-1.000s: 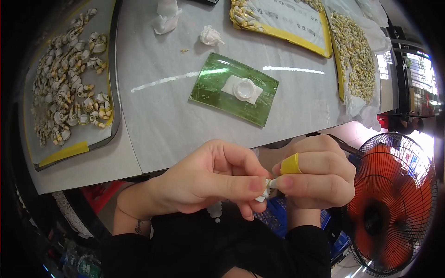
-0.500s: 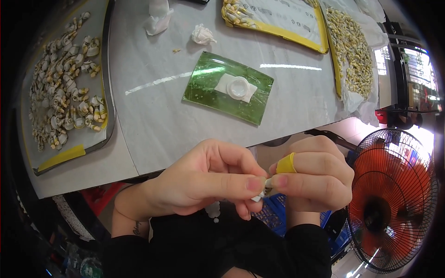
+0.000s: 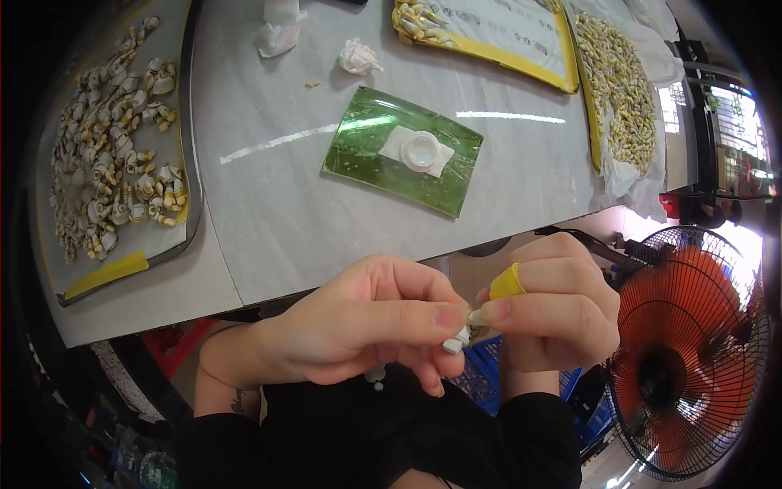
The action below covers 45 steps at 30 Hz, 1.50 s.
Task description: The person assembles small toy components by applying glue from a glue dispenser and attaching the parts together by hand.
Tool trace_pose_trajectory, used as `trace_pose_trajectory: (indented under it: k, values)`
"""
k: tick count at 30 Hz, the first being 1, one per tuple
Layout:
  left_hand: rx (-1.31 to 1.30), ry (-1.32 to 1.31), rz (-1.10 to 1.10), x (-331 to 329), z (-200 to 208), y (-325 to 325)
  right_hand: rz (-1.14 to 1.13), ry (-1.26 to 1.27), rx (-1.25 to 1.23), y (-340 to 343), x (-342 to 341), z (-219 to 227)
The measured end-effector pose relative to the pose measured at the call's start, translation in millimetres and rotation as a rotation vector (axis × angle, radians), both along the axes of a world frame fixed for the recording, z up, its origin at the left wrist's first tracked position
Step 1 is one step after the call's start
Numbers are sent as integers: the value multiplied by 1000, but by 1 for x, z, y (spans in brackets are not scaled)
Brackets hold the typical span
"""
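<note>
A small white plastic part (image 3: 458, 339) is pinched between the fingertips of the left hand (image 3: 358, 330) and the right hand (image 3: 554, 314), held together just below the counter (image 3: 269, 212) edge. A yellow rubber finger cot (image 3: 507, 283) is worn on the right forefinger. The part is probably best kept steady by the left fingertips while it is worked with light pressure, so it is not dropped.

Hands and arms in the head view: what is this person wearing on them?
Both hands are bare. The right hand wears a yellow finger cot on its index finger. The left hand wears nothing; a small dark tattoo marks its wrist. Black sleeves cover the forearms.
</note>
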<state>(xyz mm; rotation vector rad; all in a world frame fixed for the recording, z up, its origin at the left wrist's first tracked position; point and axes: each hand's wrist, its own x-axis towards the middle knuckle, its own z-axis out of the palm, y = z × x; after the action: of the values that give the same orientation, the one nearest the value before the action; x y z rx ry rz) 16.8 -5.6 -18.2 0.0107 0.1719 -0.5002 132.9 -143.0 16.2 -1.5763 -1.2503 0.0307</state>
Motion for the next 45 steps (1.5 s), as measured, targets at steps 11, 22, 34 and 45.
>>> trace_pose_trajectory:
  k: [11,22,34,45]
  values:
    - [-58,-6,-59,0,4,-1,25,120,-8,1,1,5]
    - [-52,-45,-3,-3,1,-2,81,96,-29,2,0,7]
    - [-78,-51,14,-2,-3,0,76,43,-82,1,3,5]
    - [485,-196,401,-13,-7,4,-608,-564,-526,-62,230,-15]
